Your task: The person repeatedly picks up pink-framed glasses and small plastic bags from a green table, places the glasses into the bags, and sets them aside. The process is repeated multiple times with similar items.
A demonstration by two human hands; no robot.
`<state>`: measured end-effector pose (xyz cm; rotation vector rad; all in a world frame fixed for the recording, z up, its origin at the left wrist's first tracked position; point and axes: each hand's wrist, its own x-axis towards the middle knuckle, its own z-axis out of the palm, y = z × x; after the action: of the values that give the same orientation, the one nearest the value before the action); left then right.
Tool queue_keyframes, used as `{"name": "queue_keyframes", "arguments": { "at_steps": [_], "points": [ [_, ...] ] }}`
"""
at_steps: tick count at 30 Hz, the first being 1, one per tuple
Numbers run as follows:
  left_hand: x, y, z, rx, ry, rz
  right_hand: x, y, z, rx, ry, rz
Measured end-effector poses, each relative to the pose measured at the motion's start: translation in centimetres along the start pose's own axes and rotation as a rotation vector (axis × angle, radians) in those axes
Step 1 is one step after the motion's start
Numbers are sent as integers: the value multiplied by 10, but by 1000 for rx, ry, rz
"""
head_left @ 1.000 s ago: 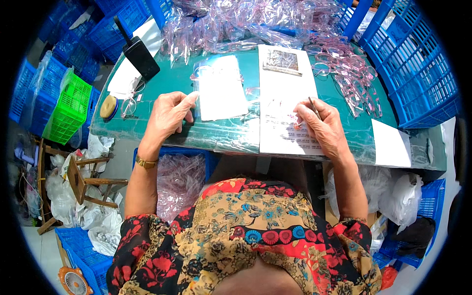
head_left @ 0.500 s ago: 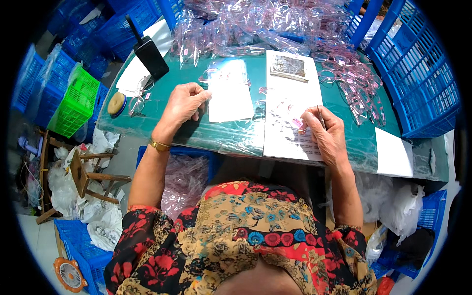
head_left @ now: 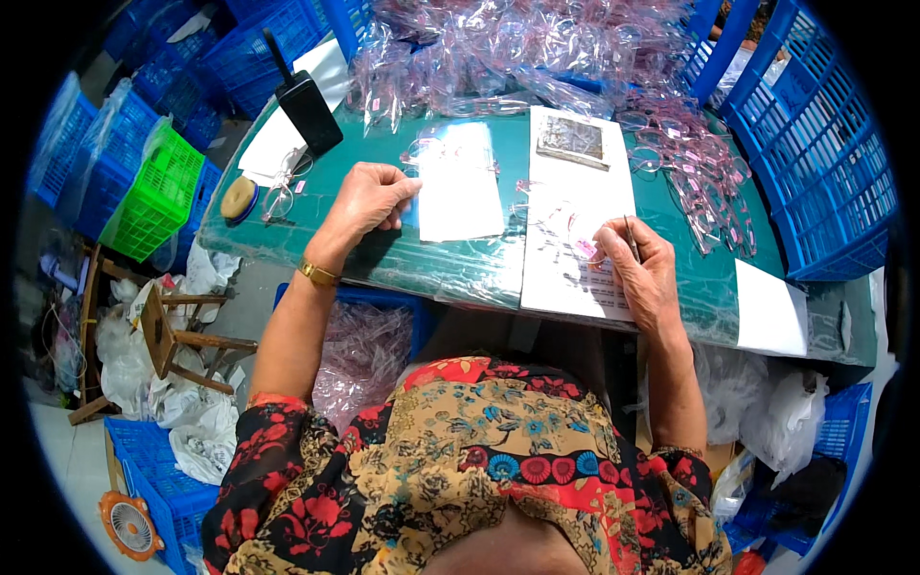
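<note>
My left hand [head_left: 369, 203] is closed in a pinch at the left edge of a white sheet [head_left: 461, 206] that has a glossy, film-like sheen; what the fingertips hold, if anything, is too small to make out. Thin pink-rimmed glasses [head_left: 443, 151] lie across the sheet's upper part. My right hand [head_left: 640, 273] grips a dark slim tool [head_left: 630, 233] that sticks up between thumb and fingers. Next to those fingertips is a pink tag [head_left: 586, 249], beside clear-lensed glasses [head_left: 565, 218] on a printed white paper [head_left: 553, 283].
A framed, dark-topped block [head_left: 571, 144] rests on the paper. Tagged glasses [head_left: 704, 182] pile up at right, bagged ones [head_left: 537, 43] behind. At left are a black antenna device [head_left: 309, 113], a round tan pad [head_left: 238, 197] and more glasses [head_left: 279, 199]. A blue crate [head_left: 815, 144] borders the right.
The whole view has shifted slightly, so the table and objects sit a little lower and further right. Both hands keep nearly the same pose and place on the table.
</note>
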<state>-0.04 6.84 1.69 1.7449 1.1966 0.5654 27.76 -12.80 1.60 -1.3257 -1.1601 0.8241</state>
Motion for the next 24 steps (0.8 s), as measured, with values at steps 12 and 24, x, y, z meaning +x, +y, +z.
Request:
{"name": "queue_keyframes", "arguments": {
  "at_steps": [12,24],
  "points": [
    [-18,-16,-6,-292,31,66,-6,-1,9,-91,-53,-159],
    [-64,7,41,-1031,-160,26,-7,-12,32,-393,-35,-197]
  ]
}}
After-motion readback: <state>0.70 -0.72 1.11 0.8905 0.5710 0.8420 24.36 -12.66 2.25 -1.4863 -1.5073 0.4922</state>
